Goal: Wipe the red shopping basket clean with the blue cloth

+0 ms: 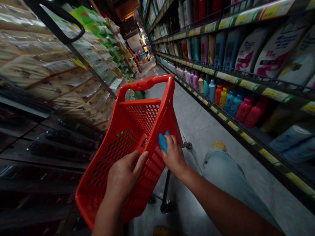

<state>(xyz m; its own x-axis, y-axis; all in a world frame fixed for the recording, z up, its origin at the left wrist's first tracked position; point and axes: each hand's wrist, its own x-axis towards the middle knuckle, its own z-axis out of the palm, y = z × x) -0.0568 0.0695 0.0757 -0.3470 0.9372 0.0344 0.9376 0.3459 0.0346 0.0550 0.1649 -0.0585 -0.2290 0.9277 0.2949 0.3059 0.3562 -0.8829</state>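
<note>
A red plastic shopping basket (137, 131) on wheels stands tilted in front of me in a shop aisle, its red handle (145, 83) raised at the far end. My right hand (173, 155) is closed on a blue grip (162, 142) at the basket's near rim. My left hand (125, 172) rests on the near rim with fingers stretched out, holding nothing. The basket looks empty inside. My knee in light jeans (221, 167) shows at the right.
Shelves of bottles (228, 98) with yellow price tags line the right side. Packaged goods (56, 65) fill the left shelves. A grey tiled floor (197, 121) runs down the aisle. A black pole (166, 193) stands under the basket.
</note>
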